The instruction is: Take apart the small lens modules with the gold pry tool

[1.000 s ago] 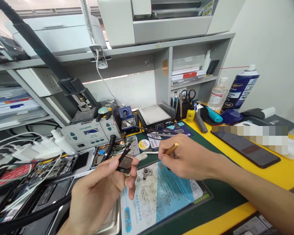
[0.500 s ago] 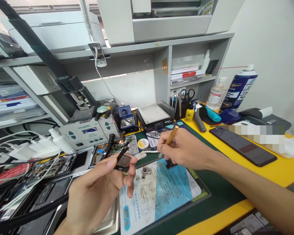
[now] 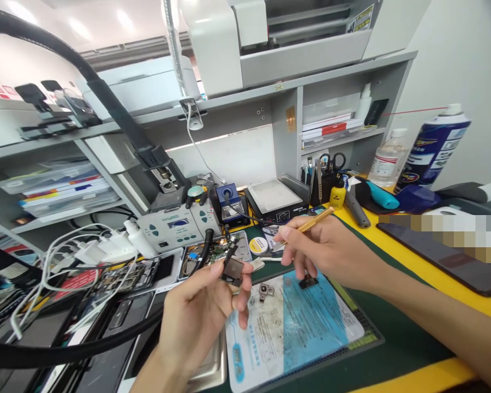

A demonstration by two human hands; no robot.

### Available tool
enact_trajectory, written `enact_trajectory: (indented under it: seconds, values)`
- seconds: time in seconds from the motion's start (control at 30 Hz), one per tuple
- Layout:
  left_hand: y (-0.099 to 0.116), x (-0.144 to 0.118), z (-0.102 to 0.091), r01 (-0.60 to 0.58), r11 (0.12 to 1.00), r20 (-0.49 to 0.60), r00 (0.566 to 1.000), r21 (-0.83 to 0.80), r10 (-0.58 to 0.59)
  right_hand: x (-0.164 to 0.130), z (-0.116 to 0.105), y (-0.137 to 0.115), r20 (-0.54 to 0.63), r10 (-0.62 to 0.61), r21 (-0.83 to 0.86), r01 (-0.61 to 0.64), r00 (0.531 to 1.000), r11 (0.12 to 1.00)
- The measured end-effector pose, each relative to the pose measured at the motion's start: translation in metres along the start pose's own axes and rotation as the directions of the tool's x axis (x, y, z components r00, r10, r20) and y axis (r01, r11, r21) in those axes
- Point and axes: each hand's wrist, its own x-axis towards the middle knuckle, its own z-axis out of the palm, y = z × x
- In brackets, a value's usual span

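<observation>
Since the earlier frame, the gold pen-shaped tool (image 3: pixel 311 222) has swung from a steep lean to a flatter one, and the whole view has slid so that the bench sits farther right. Nearest, at the lower centre of the frame, the left hand (image 3: pixel 200 303) pinches a small dark part (image 3: pixel 233 269) between thumb and fingertips, its other fingers loosely curled, with a black strip (image 3: pixel 228 254) rising from the part's top. Likely very light and fragile — a stiff, smooth-faced body with a bendable strip — it asks to be gripped lightly by its side edges, with no pull on the strip. Right of centre, the right hand (image 3: pixel 329 248) pinches the tool between thumb and forefinger, its remaining fingers hanging over a dark flat piece (image 3: pixel 310 283); whether they touch it I cannot tell. That piece lies on a white-and-blue sheet (image 3: pixel 298 338), as does what looks like a camera module (image 3: pixel 265 291) — hard but easily scratched, I'd judge, and best lifted by its frame. Beyond, toward mid-frame, are a yellow-and-white disc (image 3: pixel 258 245), a grey control unit (image 3: pixel 174 228) and a flat-topped heating plate (image 3: pixel 275 195); a grey shelf (image 3: pixel 323 77) runs behind them.
</observation>
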Motion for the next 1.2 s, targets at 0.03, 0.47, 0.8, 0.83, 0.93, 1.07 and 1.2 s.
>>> enact_trajectory:
  seconds: [0.03,0.47,0.8,0.83,0.93,1.07,1.2]
  values:
    - [0.000,0.000,0.000,0.001,1.000,0.001,1.000,-0.004,-0.001,0.000,0.002,0.000,0.011,0.000,0.014,0.000,1.000,1.000]
    - [-0.022,-0.001,-0.007,-0.453,0.337,0.176,0.773,0.825,0.610,0.000,0.003,-0.001,0.122,0.013,0.273,-0.046,0.992,0.961]
    - [-0.032,0.001,-0.004,-0.424,-0.363,0.546,0.482,0.830,0.685,-0.003,0.019,0.004,0.308,0.039,0.490,-0.193,0.951,0.850]
    - [-0.032,0.000,-0.003,-0.416,-0.339,0.524,0.501,0.844,0.689,-0.003,0.020,0.005,0.307,0.052,0.500,-0.208,0.950,0.841]
    - [-0.032,-0.002,0.003,-0.408,-0.187,0.409,0.567,0.894,0.715,-0.002,0.021,0.006,0.293,0.080,0.517,-0.228,0.953,0.825]
    - [-0.034,-0.003,0.011,-0.436,0.113,0.206,0.618,0.893,0.758,-0.001,0.020,0.008,0.254,0.098,0.518,-0.221,0.962,0.826]
    - [-0.033,-0.005,0.015,-0.381,0.392,0.013,0.731,0.837,0.683,-0.001,0.019,0.007,0.215,0.108,0.518,-0.207,0.971,0.830]
